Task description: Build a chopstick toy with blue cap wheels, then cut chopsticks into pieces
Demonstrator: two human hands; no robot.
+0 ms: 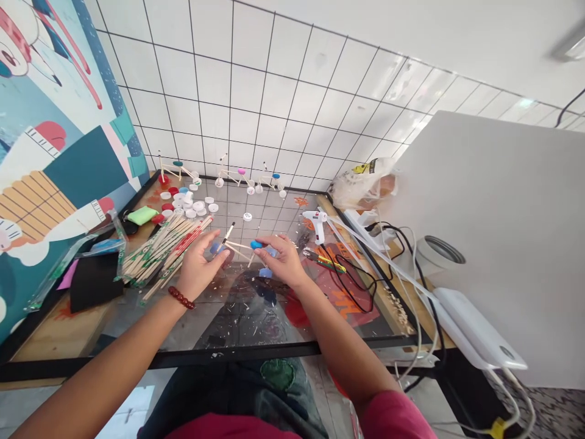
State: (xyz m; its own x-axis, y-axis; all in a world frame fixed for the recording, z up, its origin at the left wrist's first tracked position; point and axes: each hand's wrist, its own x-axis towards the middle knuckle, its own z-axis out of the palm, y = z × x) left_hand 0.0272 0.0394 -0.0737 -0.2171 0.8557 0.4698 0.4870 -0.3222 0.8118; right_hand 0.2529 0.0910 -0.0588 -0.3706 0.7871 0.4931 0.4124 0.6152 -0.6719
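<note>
Fingers [218, 258] of both hands are bent and pinching a stick-and-cap toy bicycle [237, 246] between them, over the glass-topped table [237, 341]. The left hand [200, 273] grips one blue cap [216, 247]; the right hand [284, 263] partly hides another blue cap [256, 244]. Below it, a pale blue cap [265, 273] shows, its attachment hard to make out.

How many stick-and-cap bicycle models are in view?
4: three by the tiled wall: left model, middle model, right model; a fourth model between the left hand and right hand.
</note>
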